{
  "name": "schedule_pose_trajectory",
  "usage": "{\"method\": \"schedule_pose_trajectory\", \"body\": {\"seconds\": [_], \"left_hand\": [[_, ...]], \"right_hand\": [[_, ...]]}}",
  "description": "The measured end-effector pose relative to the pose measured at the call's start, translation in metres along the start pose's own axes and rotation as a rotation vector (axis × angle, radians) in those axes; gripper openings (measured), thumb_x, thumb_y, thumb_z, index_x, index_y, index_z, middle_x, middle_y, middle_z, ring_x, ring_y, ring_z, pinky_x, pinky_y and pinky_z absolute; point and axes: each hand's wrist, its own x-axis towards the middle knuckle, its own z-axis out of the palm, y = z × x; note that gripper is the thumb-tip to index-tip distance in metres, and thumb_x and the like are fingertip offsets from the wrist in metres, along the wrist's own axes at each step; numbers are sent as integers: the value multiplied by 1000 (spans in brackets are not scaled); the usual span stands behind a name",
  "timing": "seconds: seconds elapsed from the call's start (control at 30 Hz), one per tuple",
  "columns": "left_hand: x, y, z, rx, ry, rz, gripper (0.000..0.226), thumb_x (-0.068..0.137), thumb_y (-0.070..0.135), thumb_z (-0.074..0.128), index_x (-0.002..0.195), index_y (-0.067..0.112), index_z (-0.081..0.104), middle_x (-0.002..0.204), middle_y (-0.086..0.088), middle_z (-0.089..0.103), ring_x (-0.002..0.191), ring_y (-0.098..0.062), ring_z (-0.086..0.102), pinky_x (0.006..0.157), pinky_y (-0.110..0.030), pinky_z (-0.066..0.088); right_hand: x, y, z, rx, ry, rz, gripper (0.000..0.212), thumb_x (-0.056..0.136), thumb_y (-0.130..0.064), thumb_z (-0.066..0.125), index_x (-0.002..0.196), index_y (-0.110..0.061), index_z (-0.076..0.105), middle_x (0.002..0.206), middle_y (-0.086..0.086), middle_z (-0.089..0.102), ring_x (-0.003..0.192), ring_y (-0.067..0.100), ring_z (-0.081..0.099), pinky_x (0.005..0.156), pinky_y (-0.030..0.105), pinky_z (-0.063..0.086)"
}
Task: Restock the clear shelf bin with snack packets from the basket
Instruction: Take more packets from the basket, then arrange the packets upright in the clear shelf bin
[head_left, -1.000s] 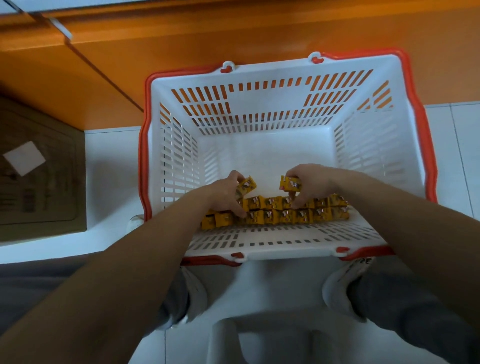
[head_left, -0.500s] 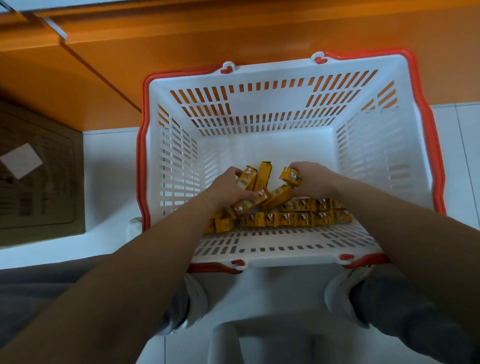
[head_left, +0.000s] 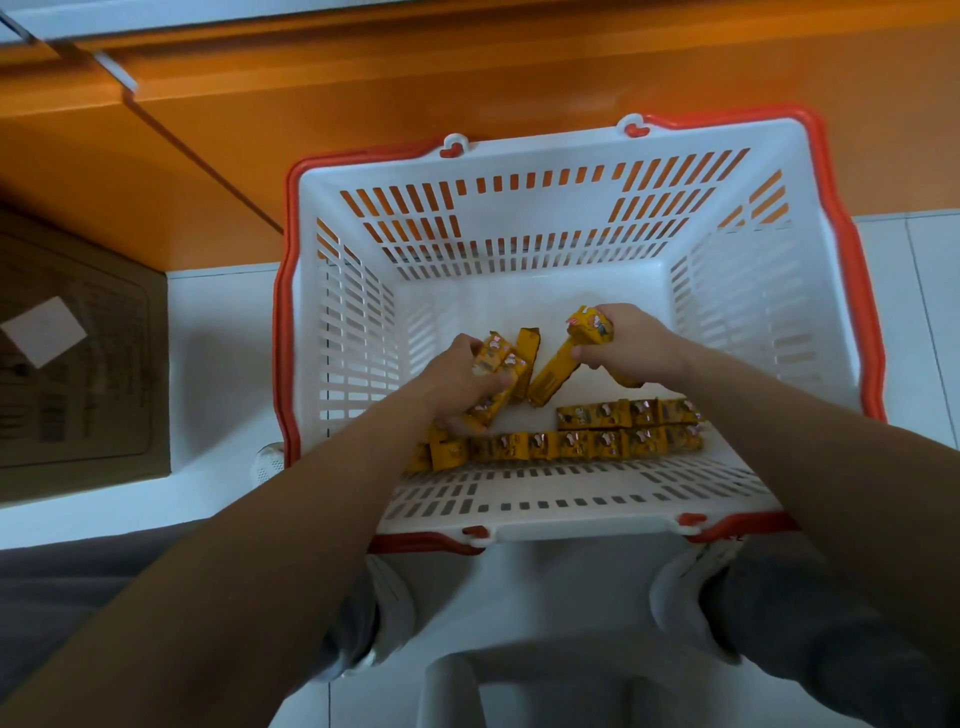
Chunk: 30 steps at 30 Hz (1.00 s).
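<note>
A white slotted basket with a red rim stands on the white floor in front of me. Several yellow snack packets lie in rows along its near wall. My left hand grips a bunch of yellow packets lifted off the basket floor. My right hand holds more packets, one sticking up past my fingers and a long one slanting down toward the middle. The clear shelf bin is not in view.
An orange cabinet front rises just behind the basket. A brown cardboard box with a white label sits at the left. My knees and white shoes flank a white stool below the basket.
Both hands have closed round packets from the rows and lifted them up and apart. The row nearest the middle of the basket is shorter on its left side.
</note>
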Motion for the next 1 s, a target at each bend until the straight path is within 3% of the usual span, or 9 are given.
{"method": "schedule_pose_trajectory", "body": {"seconds": [0.13,0.23,0.33,0.43,0.53,0.67,0.83,0.9,1.0], "left_hand": [[-11,19,-16,-196,95,12,65,95,44,68,145,11,42,128,-8,61,108,-24,64,85,-38,55],[-25,46,-30,-412,163,29,48,94,36,73,128,6,60,118,-15,71,105,-33,71,93,-53,59],[-48,76,-45,-588,97,72,32,96,28,72,118,5,68,112,-19,73,108,-41,70,94,-60,57],[-76,102,-59,-707,52,132,33,98,23,69,126,5,65,117,-20,74,100,-37,74,80,-50,63],[-109,130,-78,-801,72,221,37,93,17,74,127,9,63,115,-16,76,89,-29,77,66,-39,62],[-158,169,-103,-809,156,363,56,77,16,89,126,13,62,106,-10,78,92,-30,78,69,-42,62],[-220,205,-125,-730,289,509,52,67,17,96,109,21,65,91,-5,80,78,-30,79,60,-37,62],[-241,211,-130,-700,328,576,49,69,16,95,108,24,65,91,-4,80,78,-29,79,58,-36,62],[-264,214,-139,-671,362,629,48,70,13,93,107,26,65,91,-1,81,77,-26,79,57,-35,63]], "right_hand": [[-4,-14,-12,173,11,8,16,93,-22,69,103,-10,70,96,12,71,84,23,69,75,40,58],[-12,-38,-29,379,-26,-27,13,94,-16,68,107,-17,69,98,3,76,90,17,74,72,29,57],[-26,-71,-47,503,-20,-83,16,92,-12,69,107,-16,70,92,-2,77,88,16,74,74,26,57],[-46,-109,-65,646,78,-111,22,88,-11,72,110,-14,71,92,1,77,80,14,73,70,27,55],[-75,-148,-84,774,179,-139,25,87,-10,73,111,-8,70,103,13,74,89,25,71,82,41,57],[-120,-202,-107,851,238,-204,26,88,-11,72,112,-1,69,107,19,73,96,33,72,86,47,58],[-176,-261,-124,837,273,-260,33,88,-19,73,115,0,67,107,21,73,104,42,69,93,65,51],[-193,-270,-129,839,218,-302,32,90,-22,71,117,-5,68,108,19,74,105,42,69,93,65,50],[-208,-277,-134,851,114,-381,32,88,-28,69,116,-11,69,108,14,75,101,33,72,91,53,56]]}}
